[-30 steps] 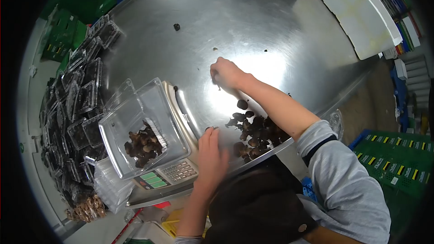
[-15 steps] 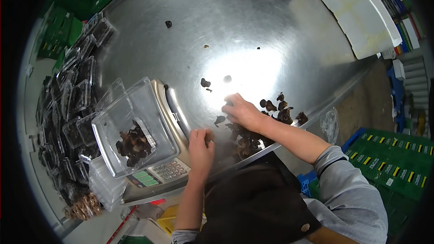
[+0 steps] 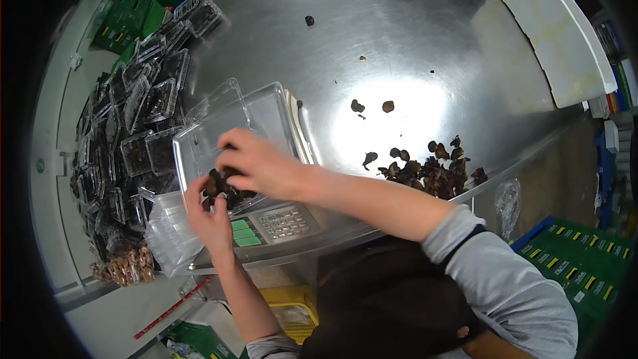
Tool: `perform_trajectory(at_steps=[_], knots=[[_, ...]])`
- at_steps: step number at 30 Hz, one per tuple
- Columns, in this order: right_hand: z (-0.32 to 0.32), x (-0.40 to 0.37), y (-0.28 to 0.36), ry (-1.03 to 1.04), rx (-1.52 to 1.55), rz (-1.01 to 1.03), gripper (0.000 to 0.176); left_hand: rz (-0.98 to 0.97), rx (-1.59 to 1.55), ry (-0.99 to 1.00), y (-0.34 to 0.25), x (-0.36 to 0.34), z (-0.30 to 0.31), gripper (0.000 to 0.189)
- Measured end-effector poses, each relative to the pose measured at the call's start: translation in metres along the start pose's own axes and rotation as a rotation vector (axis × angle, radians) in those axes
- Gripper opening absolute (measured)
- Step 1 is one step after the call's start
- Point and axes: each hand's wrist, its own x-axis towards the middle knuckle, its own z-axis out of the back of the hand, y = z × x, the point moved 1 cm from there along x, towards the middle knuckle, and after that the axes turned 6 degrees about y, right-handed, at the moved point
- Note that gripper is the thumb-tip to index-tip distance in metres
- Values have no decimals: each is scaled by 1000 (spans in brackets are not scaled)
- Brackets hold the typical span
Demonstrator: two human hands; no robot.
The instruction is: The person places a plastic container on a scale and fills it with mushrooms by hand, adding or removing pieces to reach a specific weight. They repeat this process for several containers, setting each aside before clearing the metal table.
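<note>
Mushrooms point(image 3: 224, 185) lie in a small dark heap inside a clear tray point(image 3: 262, 110), which sits on a scale point(image 3: 282, 221) at the near edge of a steel table point(image 3: 399, 40). The tray's hinged lid stands open on its far side.

Both hands meet over the heap. The right hand point(image 3: 262, 163) reaches in from the right, palm down, with its fingers curled and their tips down among the mushrooms. Its own knuckles hide whether it has one pinched. The left hand point(image 3: 209, 216) comes up from below at the tray's near rim. Its fingers are loosely spread and touch the heap's near side, with nothing clamped in them.

The scale's green display and keypad show just below the hands, facing the person.

To the right, well apart from the tray, a pile point(image 3: 435, 171) of more mushrooms lies on the table near its edge. A few strays point(image 3: 357, 105) lie farther in, under a bright glare.

Left of the scale, filled packs point(image 3: 136, 126) are stacked many deep. A stack of empty trays point(image 3: 166, 239) stands just beside the left hand. A white board point(image 3: 558, 33) rests on the table's far right corner, and green crates point(image 3: 585, 266) stand below on the right.
</note>
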Motion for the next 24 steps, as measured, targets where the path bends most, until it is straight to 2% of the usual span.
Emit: perform_trajectory(at_steps=[1,2,3,6,8,9,11,12,13,14,16,17,19,21,22,24], knots=[[-20,8,-5,-7,-10,-6,30,6,-30,110,22,5,-5,49],[-40,11,-10,133,-266,-73,36,12,-63,225,40,7,-11,56],[-53,7,-15,277,-522,-145,41,-21,107,260,53,6,-13,66],[-58,-5,-13,151,-547,-60,49,-9,-38,197,34,-3,-16,69],[-28,-14,-6,112,-309,-25,47,17,-111,159,17,-11,-14,70],[-3,-20,-4,84,-161,-25,46,-46,-29,92,9,-13,-9,69],[37,-59,-41,-59,-379,-153,43,-165,76,-50,0,-23,-1,61],[70,-77,-44,-171,-134,-377,45,-155,80,-47,-5,-34,-1,61],[99,-97,-58,-148,-500,-476,45,-201,-3,-16,-15,-47,-6,58],[122,-119,-70,-144,-699,-740,48,-249,-88,15,-27,-59,-13,54],[150,-158,-85,-147,-896,-780,37,-306,-93,242,-47,-88,-41,43],[161,-174,-94,-147,-897,-786,37,-323,-102,381,-48,-102,-63,41],[172,-194,-107,80,-725,-706,22,-151,-182,717,-67,-121,-107,41],[174,-198,-93,76,-667,-715,16,-208,-59,849,-57,-138,-149,48],[176,-198,-84,64,-615,-716,12,-210,-57,852,-58,-142,-163,48],[171,-209,-66,22,-470,-724,13,-360,125,865,-58,-153,-182,50]])
